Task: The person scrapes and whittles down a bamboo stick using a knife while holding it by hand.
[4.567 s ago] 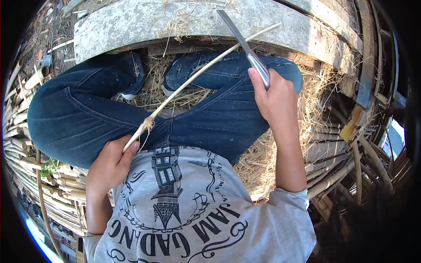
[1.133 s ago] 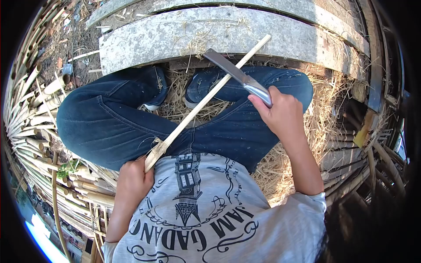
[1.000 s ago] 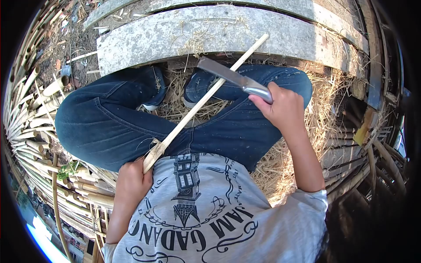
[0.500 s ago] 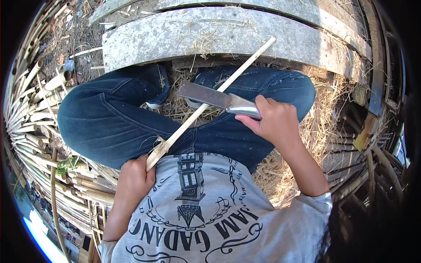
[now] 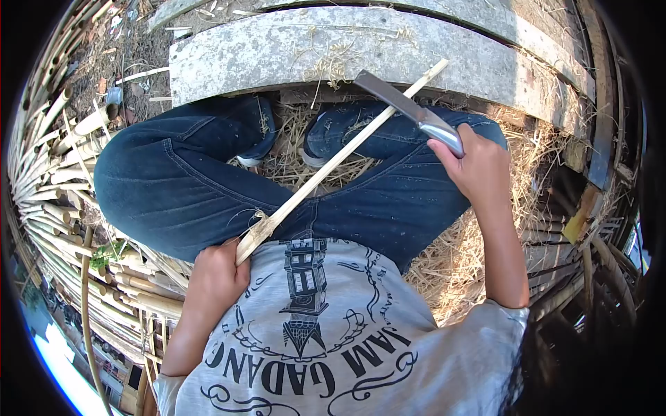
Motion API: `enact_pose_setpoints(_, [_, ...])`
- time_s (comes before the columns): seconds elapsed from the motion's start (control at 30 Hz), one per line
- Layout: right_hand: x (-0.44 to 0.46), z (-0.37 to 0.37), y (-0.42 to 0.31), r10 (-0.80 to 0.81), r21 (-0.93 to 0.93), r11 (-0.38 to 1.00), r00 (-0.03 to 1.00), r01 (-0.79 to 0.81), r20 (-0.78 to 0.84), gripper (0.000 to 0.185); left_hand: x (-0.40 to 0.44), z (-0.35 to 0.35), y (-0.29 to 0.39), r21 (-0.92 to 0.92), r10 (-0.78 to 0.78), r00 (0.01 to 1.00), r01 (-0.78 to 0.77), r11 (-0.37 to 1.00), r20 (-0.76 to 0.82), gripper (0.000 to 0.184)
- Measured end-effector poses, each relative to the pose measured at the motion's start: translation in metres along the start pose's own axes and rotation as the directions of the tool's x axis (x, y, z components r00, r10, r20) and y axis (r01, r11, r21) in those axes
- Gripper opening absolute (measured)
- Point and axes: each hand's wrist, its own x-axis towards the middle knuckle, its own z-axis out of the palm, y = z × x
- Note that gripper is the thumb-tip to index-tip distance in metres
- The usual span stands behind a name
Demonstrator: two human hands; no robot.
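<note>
My left hand (image 5: 220, 276) is closed around the lower end of a long pale bamboo strip (image 5: 326, 170), close to my waist. The strip slants up and right across my lap, its far end above the grey plank. Curled shavings (image 5: 262, 220) cling to it just above that hand. In my right hand (image 5: 481, 166) is the metallic handle of a broad-bladed knife (image 5: 397, 98). Its blade lies across the upper part of the strip; whether it touches the strip I cannot tell.
A weathered grey plank (image 5: 243, 62) runs across in front of my crossed legs (image 5: 187, 166), with a few shavings on it. Bamboo poles (image 5: 62, 208) are piled at the left. Straw-like shavings (image 5: 479, 256) cover the ground at the right, near more timber (image 5: 600, 104).
My right hand and the knife have moved up and right along the strip, toward its far end. My left hand keeps its hold on the lower end.
</note>
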Motion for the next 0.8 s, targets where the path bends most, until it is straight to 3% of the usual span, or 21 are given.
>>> enact_pose_setpoints(0.03, [-0.006, -0.003, -0.008, -0.158, 0.046, 0.987, 0.987, 0.156, 0.038, 0.057, -0.002, 0.0, -0.003, 0.009, 0.005, 1.0, -0.005, 1.0, 0.004, 0.008])
enact_pose_setpoints(0.1, [0.0, -0.003, 0.002, -0.206, 0.037, 0.978, 0.975, 0.203, 0.081, 0.058, 0.0, 0.006, -0.009, 0.014, 0.035, 0.999, -0.035, 0.999, -0.011, 0.007])
enact_pose_setpoints(0.17, [0.015, 0.003, 0.032, 0.238, -0.016, 0.971, 0.971, -0.237, 0.033, 0.059, -0.001, 0.005, -0.004, 0.0, 0.007, 1.0, -0.007, 1.0, 0.008, 0.007])
enact_pose_setpoints(0.23, [0.018, -0.005, 0.024, 0.177, -0.075, 0.982, 0.983, -0.174, 0.04, 0.058, 0.0, 0.004, -0.003, -0.007, -0.014, 1.0, 0.014, 1.0, 0.01, 0.007])
enact_pose_setpoints(0.33, [0.0, -0.003, 0.004, -0.225, 0.058, 0.974, 0.971, 0.22, 0.081, 0.054, -0.001, 0.0, -0.001, 0.008, -0.011, 1.0, 0.01, 1.0, 0.013, 0.008])
enact_pose_setpoints(0.37, [0.004, 0.002, 0.014, -0.219, 0.051, 0.975, 0.973, 0.215, 0.079, 0.054, 0.002, 0.001, -0.002, 0.008, -0.001, 1.0, 0.001, 1.0, 0.013, 0.008])
enact_pose_setpoints(0.43, [0.016, 0.011, 0.042, 0.183, -0.002, 0.983, 0.983, -0.183, -0.025, 0.056, 0.0, 0.006, -0.007, -0.018, 0.006, 1.0, -0.006, 1.0, -0.013, 0.008])
enact_pose_setpoints(0.5, [0.02, 0.0, 0.035, 0.152, 0.016, 0.988, 0.988, -0.152, -0.011, 0.057, -0.002, 0.008, -0.007, -0.014, -0.001, 1.0, 0.0, 1.0, -0.016, 0.008])
enact_pose_setpoints(0.6, [0.008, -0.011, 0.002, -0.281, 0.008, 0.96, 0.956, 0.281, 0.085, 0.056, -0.002, 0.002, -0.006, 0.014, 0.007, 1.0, -0.007, 1.0, -0.008, 0.009])
enact_pose_setpoints(0.63, [0.012, -0.005, 0.013, -0.273, -0.002, 0.962, 0.958, 0.274, 0.088, 0.056, -0.001, 0.003, -0.005, 0.014, -0.002, 1.0, 0.002, 1.0, -0.001, 0.008])
enact_pose_setpoints(0.67, [0.022, 0.005, 0.032, -0.016, -0.042, 0.999, 0.999, 0.018, 0.033, 0.058, 0.0, 0.005, -0.006, -0.007, 0.018, 1.0, -0.018, 1.0, -0.018, 0.008])
enact_pose_setpoints(0.7, [0.028, 0.005, 0.041, 0.231, -0.066, 0.97, 0.973, -0.232, -0.029, 0.059, -0.001, 0.006, -0.006, -0.022, 0.017, 1.0, -0.017, 1.0, -0.013, 0.008])
enact_pose_setpoints(0.77, [0.032, -0.003, 0.043, 0.189, -0.079, 0.979, 0.982, -0.19, -0.019, 0.06, 0.0, 0.005, -0.006, 0.004, -0.007, 1.0, 0.007, 1.0, -0.01, 0.007])
enact_pose_setpoints(0.8, [0.027, -0.006, 0.032, 0.055, -0.065, 0.996, 0.998, -0.053, 0.039, 0.059, -0.001, 0.006, -0.007, -0.003, 0.002, 1.0, -0.002, 1.0, -0.028, 0.006])
